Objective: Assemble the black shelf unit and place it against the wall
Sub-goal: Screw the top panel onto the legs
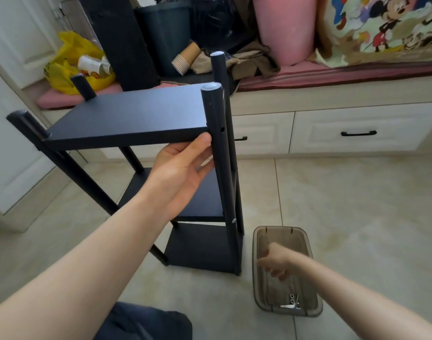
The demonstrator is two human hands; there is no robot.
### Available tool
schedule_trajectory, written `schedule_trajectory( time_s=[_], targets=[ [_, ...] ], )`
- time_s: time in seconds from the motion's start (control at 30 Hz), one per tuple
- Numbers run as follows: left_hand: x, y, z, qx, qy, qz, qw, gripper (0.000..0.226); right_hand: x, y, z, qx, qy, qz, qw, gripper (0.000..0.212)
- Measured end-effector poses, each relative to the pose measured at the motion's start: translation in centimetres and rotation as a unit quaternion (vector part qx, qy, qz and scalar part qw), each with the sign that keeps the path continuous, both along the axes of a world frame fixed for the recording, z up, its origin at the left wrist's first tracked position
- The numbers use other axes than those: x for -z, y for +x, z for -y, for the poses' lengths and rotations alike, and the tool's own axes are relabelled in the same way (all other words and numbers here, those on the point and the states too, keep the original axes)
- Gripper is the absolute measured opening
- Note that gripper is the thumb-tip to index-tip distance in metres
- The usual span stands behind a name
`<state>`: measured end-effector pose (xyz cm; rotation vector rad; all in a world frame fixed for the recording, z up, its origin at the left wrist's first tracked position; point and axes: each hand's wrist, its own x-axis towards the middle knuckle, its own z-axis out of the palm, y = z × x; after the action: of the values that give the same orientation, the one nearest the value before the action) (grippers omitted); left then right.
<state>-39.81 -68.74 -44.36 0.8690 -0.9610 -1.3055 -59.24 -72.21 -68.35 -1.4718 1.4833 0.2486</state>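
1. Black shelf unit (202,244), head view: it stands upright on the tiled floor (357,204), just in front of the drawer fronts and not yet set against a wall.
2. Left hand (183,173): palm up under the near right corner of the top shelf (126,114). The fingers (206,166) lie fairly straight beside the front right post (216,119), and the thumb touches the shelf's front edge. It props the shelf rather than clasping it.
3. Right hand (276,261): it reaches down into the brown plastic tray (308,244) on the floor, just right of the unit. Blur hides whether its curled fingers hold anything. The screws (292,301) lie at the tray's near end, apart from this hand.
4. Risk: the screw hole (222,130) in the post beside the top shelf looks empty. If the left hand lets go, this corner would probably drop or tilt.
5. Risk: a push on the post could tip the narrow unit.
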Motion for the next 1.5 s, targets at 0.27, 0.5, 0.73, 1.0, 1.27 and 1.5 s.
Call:
schedule_trajectory(
  time_s=[0.27,0.5,0.73,1.0,1.27,1.5],
  targets=[
    [-0.2,-0.1,0.1,0.003,0.006,0.0,1.0,0.02,5.8,2.0,-3.4,-0.017,0.026,-0.022,0.999,0.054],
    [-0.1,0.0,-0.1,0.012,0.001,0.002,1.0,0.02,7.3,1.7,-2.4,-0.032,0.14,0.02,0.99,0.058],
    [-0.3,-0.1,-0.1,0.004,0.008,0.001,1.0,0.019,10.2,-0.7,-0.1,-0.004,-0.021,-0.035,0.999,0.013],
    [-0.2,0.0,0.0,0.004,0.005,0.009,1.0,0.023,13.7,-1.0,-0.7,-0.02,-0.044,-0.073,0.996,0.037],
    [-0.1,0.2,0.2,0.012,0.001,0.012,1.0,0.024,13.8,-0.3,-1.2,-0.152,-0.118,-0.124,0.973,0.037],
    [0.1,0.3,0.3,0.011,0.003,0.005,1.0,0.023,14.9,0.1,-1.3,-0.255,-0.174,-0.209,0.928,0.033]
  ],
)
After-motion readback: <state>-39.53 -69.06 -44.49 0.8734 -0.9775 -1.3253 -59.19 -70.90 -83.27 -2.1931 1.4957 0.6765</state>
